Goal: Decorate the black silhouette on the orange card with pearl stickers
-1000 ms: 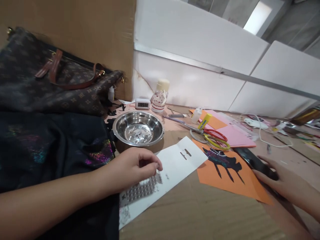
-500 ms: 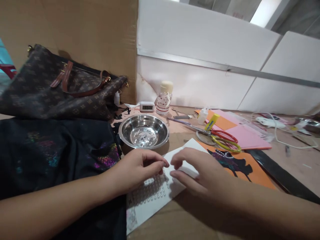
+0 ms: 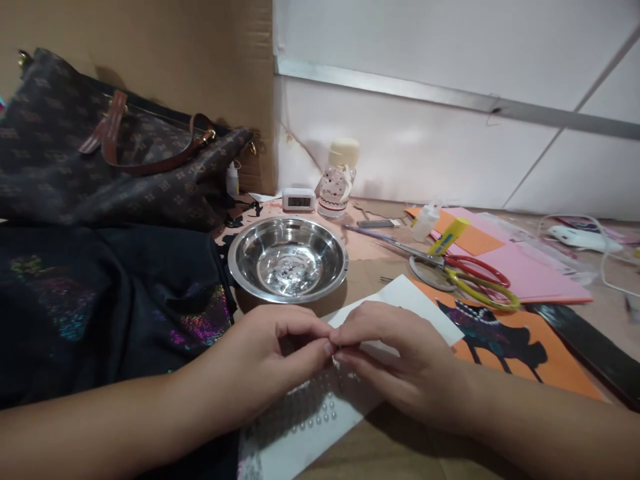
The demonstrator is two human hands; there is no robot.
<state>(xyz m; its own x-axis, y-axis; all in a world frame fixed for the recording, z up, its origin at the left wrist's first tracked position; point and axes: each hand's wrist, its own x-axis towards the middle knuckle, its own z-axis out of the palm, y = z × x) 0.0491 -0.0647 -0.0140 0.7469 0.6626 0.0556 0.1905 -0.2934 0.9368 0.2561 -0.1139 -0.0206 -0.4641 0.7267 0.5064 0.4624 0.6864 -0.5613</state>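
The bag point(image 3: 160, 193) sits behind dark cloth point(image 3: 125, 293). The left hand point(image 3: 270, 360), grip pinched, is below the bowl point(image 3: 327, 261). Beneath both hands lies the pearl card point(image 3: 430, 313). The right hand point(image 3: 405, 367), also pinched, meets the left's fingertips; I cannot tell what they hold. Scissors point(image 3: 425, 255) lie beyond, near the orange sheet point(image 3: 560, 373).

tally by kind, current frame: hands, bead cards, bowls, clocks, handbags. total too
Hands: 2 (left hand, right hand)
Bead card: 1
Bowl: 1
Clock: 1
Handbag: 1
Total: 6
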